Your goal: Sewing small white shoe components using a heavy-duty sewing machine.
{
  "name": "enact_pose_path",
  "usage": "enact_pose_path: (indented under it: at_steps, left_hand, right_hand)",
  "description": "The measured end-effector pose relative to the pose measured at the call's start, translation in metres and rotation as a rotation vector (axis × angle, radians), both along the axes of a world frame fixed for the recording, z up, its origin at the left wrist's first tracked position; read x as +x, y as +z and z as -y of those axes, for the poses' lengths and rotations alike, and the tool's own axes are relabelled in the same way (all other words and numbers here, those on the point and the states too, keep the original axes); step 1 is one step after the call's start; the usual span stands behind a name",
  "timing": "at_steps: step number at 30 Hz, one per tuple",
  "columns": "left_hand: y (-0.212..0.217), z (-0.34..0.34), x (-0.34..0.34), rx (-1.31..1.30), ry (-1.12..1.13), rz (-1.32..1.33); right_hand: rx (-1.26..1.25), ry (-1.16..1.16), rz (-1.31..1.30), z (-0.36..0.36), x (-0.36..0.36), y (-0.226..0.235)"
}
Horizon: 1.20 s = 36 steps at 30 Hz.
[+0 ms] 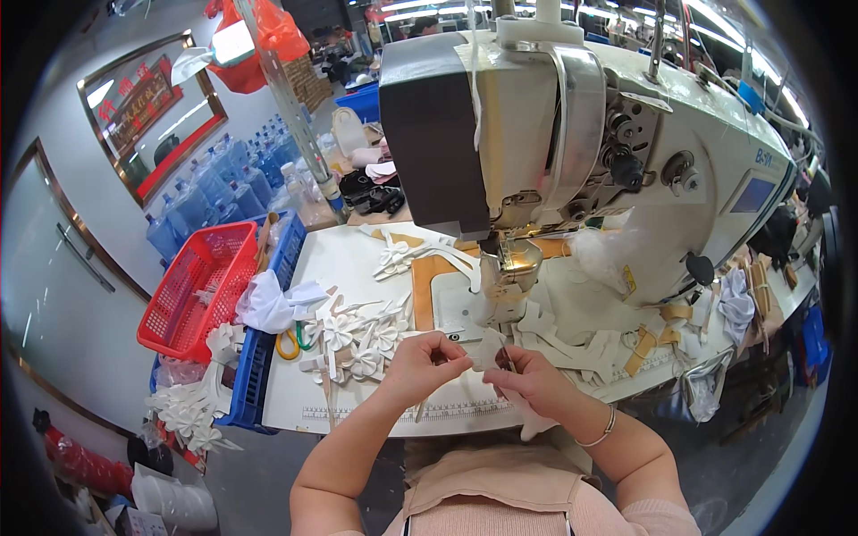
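The left hand [423, 360] and the right hand [539, 386] were close together but not touching, both in front of the sewing machine [509, 134] near the front edge of the white table [326, 259]. Between them was a small white piece [488, 347], just in front of the needle area; the left hand pinched it at its left side between thumb and fingers, and the right hand gripped it from the other side. A white tapering part [534, 422] hung below the right hand, over the table's edge; whether it belonged to the same piece could not be told. A ruler strip [465, 409] ran along the front edge, partly hidden by the arms. Left of the left hand lay a loose heap of white flower-shaped pieces [344, 335], with scissors [288, 345] with yellow and green handles just beside it. To the right of the machine's needle area, flat white cut-outs [567, 347] overlapped one another, and a tan strip [423, 299] lay along the left of the machine's metal plate [456, 302]. Beyond the table's left side stood a blue crate [250, 384] and a red basket [170, 330], with a crumpled white cloth [271, 302] between the basket and the heap.
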<state>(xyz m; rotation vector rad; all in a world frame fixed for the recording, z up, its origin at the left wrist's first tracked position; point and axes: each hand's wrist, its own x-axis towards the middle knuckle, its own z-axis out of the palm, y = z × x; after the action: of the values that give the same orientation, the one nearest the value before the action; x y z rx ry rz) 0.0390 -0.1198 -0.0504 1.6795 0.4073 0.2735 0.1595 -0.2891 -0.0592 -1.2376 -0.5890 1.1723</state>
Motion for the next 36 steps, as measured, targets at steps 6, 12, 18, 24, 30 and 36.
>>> enact_pose_path:
  at_steps: [6,12,18,24,30,36]
  left_hand:
    - [0.002,0.008,-0.002,0.063,0.006,-0.031]
    - [0.002,0.006,-0.001,0.256,-0.051,0.0]
    - [0.006,0.012,0.008,0.33,-0.083,0.1]
    - [0.05,-0.005,0.045,0.011,-0.118,-0.048]
    - [0.058,-0.026,0.095,-0.247,-0.071,-0.008]
    - [0.058,-0.031,0.108,-0.329,-0.06,-0.036]
  right_hand:
    - [-0.004,-0.078,0.225,-0.008,0.002,-0.009]
    - [0.082,-0.13,-0.056,-0.009,0.003,-0.016]
    - [0.049,-0.092,-0.134,-0.005,0.009,-0.009]
    - [0.114,-0.712,0.581,0.016,0.059,0.017]
    - [0.404,-0.639,1.527,-0.018,0.08,0.068]
    - [0.216,-0.294,1.548,-0.035,0.107,0.063]
